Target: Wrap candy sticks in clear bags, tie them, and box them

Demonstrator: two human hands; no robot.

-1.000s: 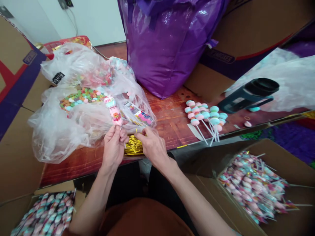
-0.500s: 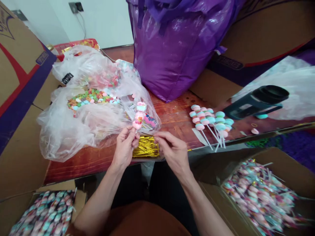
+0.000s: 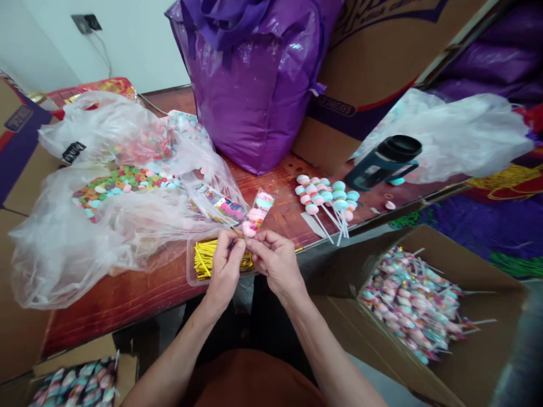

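Observation:
A candy lollipop [image 3: 258, 212] in a clear printed wrapper stands tilted to the right above my two hands, its pink and blue pieces stacked. My left hand [image 3: 226, 268] is closed at the lower end of the wrapper, and a thin gold twist tie [image 3: 236, 231] pokes out above its fingers. Against it, my right hand [image 3: 275, 261] pinches the base of the same lollipop. The fingers hide the stick and most of the tie. Just behind and below my left hand sits a clear plastic tray [image 3: 190, 261] of gold twist ties [image 3: 205, 261].
Unwrapped lollipops [image 3: 326, 198] lie to the right, near a dark flask [image 3: 382, 164]. Plastic bags [image 3: 139, 217] of loose candies cover the left. A purple bag [image 3: 254, 96] stands behind. An open carton [image 3: 339, 322] of wrapped lollipops sits lower right, another carton [image 3: 72, 359] lower left.
My right hand, earlier apart to the right with a thin tie, has come in against the left at the wrapper's base. The lollipop now leans right. The view has turned right.

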